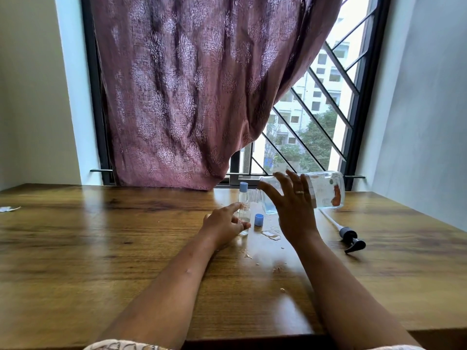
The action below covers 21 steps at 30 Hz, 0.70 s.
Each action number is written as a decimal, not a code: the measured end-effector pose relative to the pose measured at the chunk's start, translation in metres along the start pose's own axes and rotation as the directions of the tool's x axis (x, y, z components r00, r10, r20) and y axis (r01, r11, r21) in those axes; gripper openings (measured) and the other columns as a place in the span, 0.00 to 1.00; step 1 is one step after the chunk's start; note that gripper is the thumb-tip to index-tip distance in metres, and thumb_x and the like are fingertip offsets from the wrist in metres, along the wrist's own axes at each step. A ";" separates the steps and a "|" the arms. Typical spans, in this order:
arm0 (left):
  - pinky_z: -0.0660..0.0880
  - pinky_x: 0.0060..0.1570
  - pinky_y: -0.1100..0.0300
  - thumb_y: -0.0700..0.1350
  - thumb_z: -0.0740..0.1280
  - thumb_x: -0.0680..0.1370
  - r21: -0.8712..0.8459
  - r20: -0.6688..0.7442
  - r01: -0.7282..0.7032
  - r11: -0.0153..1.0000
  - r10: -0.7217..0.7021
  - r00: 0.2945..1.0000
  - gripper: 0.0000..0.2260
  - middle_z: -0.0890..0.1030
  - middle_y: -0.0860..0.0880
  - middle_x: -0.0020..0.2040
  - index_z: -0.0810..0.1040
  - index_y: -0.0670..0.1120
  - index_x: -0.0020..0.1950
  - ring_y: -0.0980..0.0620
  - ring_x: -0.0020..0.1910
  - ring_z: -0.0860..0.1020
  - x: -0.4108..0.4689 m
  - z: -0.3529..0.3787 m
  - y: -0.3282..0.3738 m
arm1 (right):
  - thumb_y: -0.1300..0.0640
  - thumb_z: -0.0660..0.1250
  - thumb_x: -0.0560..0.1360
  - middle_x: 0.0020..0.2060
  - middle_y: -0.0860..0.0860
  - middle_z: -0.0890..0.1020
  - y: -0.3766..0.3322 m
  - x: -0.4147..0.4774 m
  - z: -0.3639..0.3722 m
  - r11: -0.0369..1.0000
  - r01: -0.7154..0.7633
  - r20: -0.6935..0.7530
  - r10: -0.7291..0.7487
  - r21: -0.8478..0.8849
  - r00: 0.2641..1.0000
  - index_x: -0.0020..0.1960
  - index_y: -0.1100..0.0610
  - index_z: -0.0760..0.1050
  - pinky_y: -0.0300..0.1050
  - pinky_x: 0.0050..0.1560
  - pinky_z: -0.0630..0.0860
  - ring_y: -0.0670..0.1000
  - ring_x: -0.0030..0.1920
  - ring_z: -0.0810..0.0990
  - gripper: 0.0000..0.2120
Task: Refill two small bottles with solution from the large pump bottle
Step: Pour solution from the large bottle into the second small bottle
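Observation:
The large clear bottle (326, 190), its pump removed, is tipped on its side above the table. My right hand (294, 208) grips it around the near side. Its threaded neck points left, over the mouth of an open small bottle (244, 218). My left hand (223, 226) pinches that upright small bottle between thumb and forefinger. A little blue liquid lies in the large bottle's lower shoulder. Just behind stands a second small bottle (243, 194), closed with a blue cap. A loose blue cap (259, 219) sits on the table between my hands.
The pump head with its long tube (350, 238) lies on the wooden table (101, 248) to the right. Spilled liquid (271, 234) and drops wet the table near my right wrist. A curtain (202, 97) and a barred window stand behind the table.

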<state>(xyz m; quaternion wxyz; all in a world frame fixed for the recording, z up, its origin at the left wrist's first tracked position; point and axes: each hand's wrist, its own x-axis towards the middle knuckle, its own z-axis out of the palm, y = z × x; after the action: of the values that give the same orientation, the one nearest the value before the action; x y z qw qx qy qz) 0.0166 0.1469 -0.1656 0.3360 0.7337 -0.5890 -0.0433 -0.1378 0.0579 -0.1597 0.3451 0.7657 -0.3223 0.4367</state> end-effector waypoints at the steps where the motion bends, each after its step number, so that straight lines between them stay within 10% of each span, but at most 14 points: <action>1: 0.66 0.64 0.51 0.55 0.67 0.75 -0.002 0.001 0.001 1.000 -0.001 1.000 0.29 0.80 0.48 0.60 0.63 0.54 0.73 0.48 0.62 0.75 0.000 0.000 0.000 | 0.78 0.65 0.58 0.63 0.54 0.66 0.000 0.000 0.000 1.000 0.000 -0.008 0.000 -0.002 1.000 0.68 0.45 0.64 0.54 0.73 0.45 0.60 0.68 0.62 0.45; 21: 0.67 0.65 0.50 0.56 0.68 0.74 -0.015 0.007 0.007 1.000 -0.007 1.000 0.29 0.81 0.49 0.59 0.63 0.54 0.73 0.48 0.62 0.75 0.001 0.001 -0.002 | 0.77 0.63 0.59 0.64 0.54 0.65 0.000 0.000 -0.001 1.000 0.001 -0.010 -0.001 -0.012 1.000 0.68 0.45 0.63 0.53 0.74 0.41 0.60 0.68 0.61 0.45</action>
<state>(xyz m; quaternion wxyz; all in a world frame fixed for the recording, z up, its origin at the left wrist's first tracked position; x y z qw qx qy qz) 0.0182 0.1456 -0.1670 0.3393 0.7331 -0.5871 -0.0518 -0.1383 0.0591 -0.1595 0.3515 0.7615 -0.3227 0.4387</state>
